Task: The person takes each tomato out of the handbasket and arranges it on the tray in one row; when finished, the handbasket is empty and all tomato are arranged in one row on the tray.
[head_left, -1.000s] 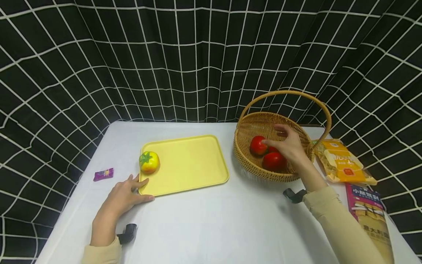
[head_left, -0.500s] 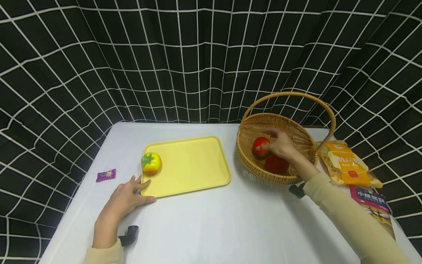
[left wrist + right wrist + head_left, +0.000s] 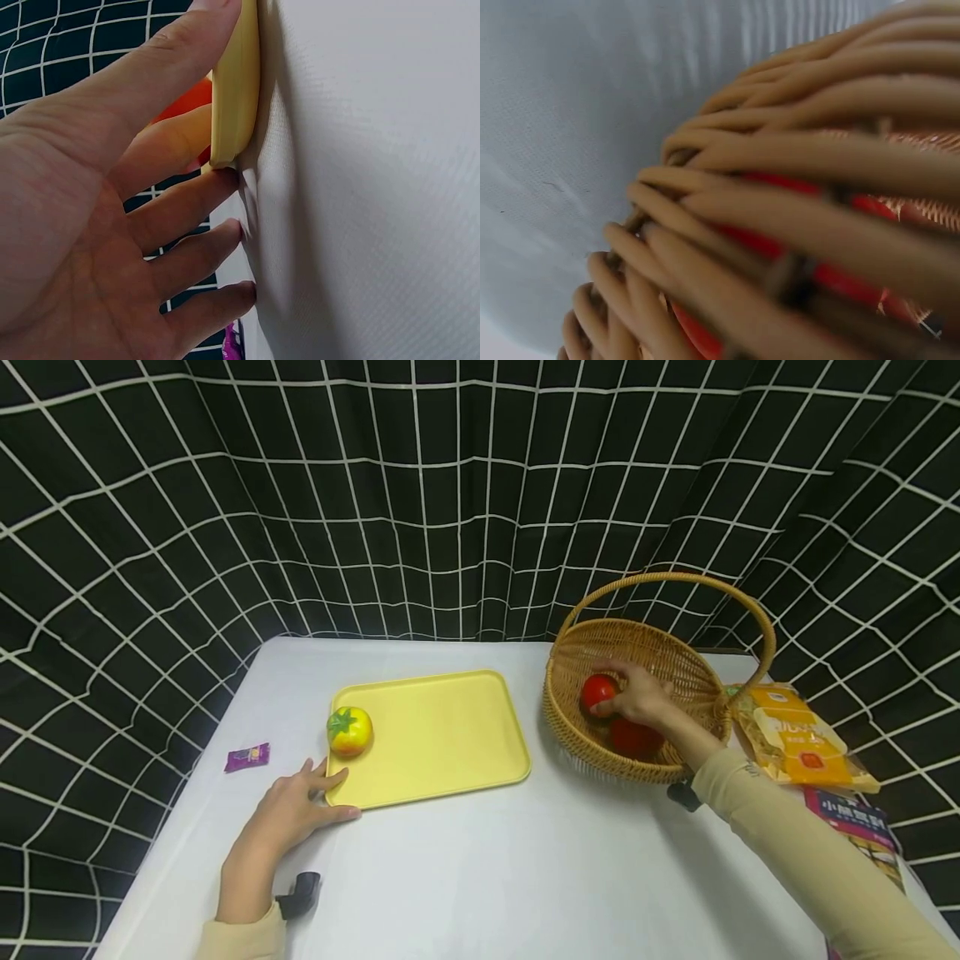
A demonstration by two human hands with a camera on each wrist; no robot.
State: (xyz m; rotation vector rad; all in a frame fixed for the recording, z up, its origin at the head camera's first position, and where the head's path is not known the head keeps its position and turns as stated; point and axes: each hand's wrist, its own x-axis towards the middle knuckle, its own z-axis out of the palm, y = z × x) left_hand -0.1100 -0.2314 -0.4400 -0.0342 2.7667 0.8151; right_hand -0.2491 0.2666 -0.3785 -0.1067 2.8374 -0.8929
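Note:
My left hand [image 3: 288,810] is at the near left corner of a yellow tray [image 3: 442,735]. In the left wrist view, its thumb and index finger lie on either side of the tray rim [image 3: 236,90]; the other fingers reach toward the white cloth. A yellow-red tomato [image 3: 350,732] with a green top sits at the tray's left end. Inside a wicker basket [image 3: 600,762], my right hand [image 3: 643,695] has its thumb and fingers around a red tomato [image 3: 598,690]. Another red tomato [image 3: 634,739] lies beneath that hand. Basket weave fills the right wrist view, hiding the hand there.
The basket's tall handle [image 3: 675,577] arches over the right hand. Right of the basket lie an orange food packet [image 3: 806,743] and a purple-topped packet [image 3: 847,814], partly under the sleeve. A small purple wrapper [image 3: 247,757] lies left of the tray. Dark checked curtain hangs behind.
My right hand has reached lower and further left in the basket, its thumb and fingers closing around the red tomato. The left hand stays at the tray corner. The head view has shifted slightly.

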